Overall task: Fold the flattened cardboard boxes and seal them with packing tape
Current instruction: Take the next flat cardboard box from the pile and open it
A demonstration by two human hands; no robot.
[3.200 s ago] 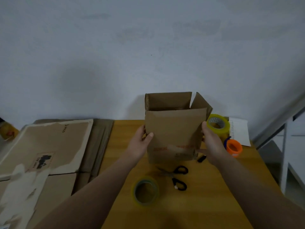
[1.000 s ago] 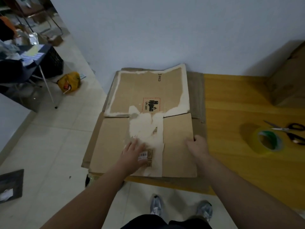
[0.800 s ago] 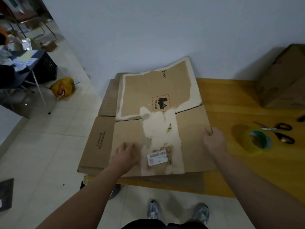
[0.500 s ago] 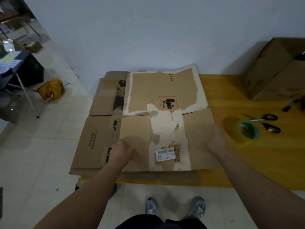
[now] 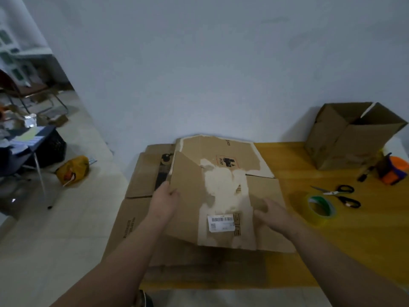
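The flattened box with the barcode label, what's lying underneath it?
More flattened cardboard lies beneath it, sticking out on the left and near sides, on the wooden table. The labelled box covers the pile's middle, so the number of sheets cannot be told.

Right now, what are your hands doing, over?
Left hand grips torn flattened brown cardboard box by left edge. Right hand on its right side, blurred. Nothing in the way.

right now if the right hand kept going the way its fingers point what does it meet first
Probably the flattened cardboard box itself: the right hand lies over its right panel, fingers aimed up-left toward the torn pale patch. Blur hides whether it touches.
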